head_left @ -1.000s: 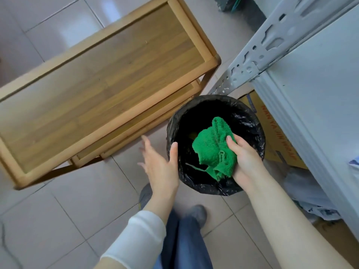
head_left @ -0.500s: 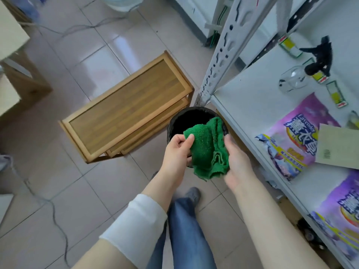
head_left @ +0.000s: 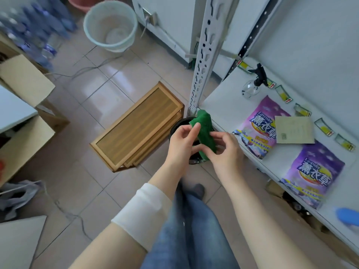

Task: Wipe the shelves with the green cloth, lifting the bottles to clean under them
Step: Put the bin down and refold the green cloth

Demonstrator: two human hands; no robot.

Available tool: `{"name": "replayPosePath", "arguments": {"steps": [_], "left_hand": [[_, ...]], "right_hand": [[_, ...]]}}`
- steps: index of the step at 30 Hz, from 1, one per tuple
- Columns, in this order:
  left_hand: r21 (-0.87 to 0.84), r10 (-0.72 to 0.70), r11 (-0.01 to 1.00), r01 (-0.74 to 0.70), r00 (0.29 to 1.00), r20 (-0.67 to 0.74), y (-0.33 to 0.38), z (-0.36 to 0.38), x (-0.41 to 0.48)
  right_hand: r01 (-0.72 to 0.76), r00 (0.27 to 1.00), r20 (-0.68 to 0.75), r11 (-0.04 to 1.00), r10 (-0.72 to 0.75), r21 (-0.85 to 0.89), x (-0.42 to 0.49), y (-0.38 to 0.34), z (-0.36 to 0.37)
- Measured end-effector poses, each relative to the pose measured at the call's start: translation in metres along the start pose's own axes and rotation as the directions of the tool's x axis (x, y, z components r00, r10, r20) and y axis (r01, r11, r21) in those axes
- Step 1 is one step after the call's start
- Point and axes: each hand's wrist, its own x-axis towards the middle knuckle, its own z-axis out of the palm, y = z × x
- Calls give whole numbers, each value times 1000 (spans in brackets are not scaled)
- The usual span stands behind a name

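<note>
The green cloth (head_left: 205, 131) is bunched between both hands, above a black-lined bin (head_left: 175, 127). My left hand (head_left: 182, 144) pinches its upper left part with thumb and fingers. My right hand (head_left: 223, 150) grips its lower right part. To the right lies the white shelf (head_left: 223, 105) of a metal rack. A clear spray bottle with a black trigger (head_left: 252, 85) stands near the shelf's back. Two purple detergent bags (head_left: 260, 125) (head_left: 312, 171) lie flat on the shelf. A blue object (head_left: 347, 214) shows blurred at the right edge.
A low wooden rack (head_left: 138, 125) lies on the tiled floor left of the bin. A pale bucket (head_left: 110, 26) stands farther back. Cardboard boxes (head_left: 23, 80) and blue bottles (head_left: 38, 26) sit at the left. The rack's perforated post (head_left: 204, 55) rises beside the shelf corner. A tan card (head_left: 293, 130) rests on the shelf.
The view has risen from the bin towards the shelf. My left hand, empty one second ago, now pinches the cloth. Both hands have lifted the cloth out of the bin.
</note>
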Motion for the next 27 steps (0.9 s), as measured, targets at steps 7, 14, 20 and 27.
{"name": "replayPosePath", "arguments": {"steps": [7, 14, 20, 27], "left_hand": [[240, 165, 951, -193, 977, 132, 63, -4, -18], [651, 205, 600, -465, 876, 437, 128, -12, -35], [740, 260, 224, -634, 771, 581, 164, -13, -45], [714, 338, 168, -680, 720, 606, 191, 1, -60]], "right_hand": [[45, 997, -53, 996, -49, -78, -6, -54, -34], [141, 988, -21, 954, -152, -265, 3, -107, -93], [243, 969, 41, 910, -244, -336, 9, -135, -127], [263, 964, 55, 898, -261, -352, 16, -154, -132]]}}
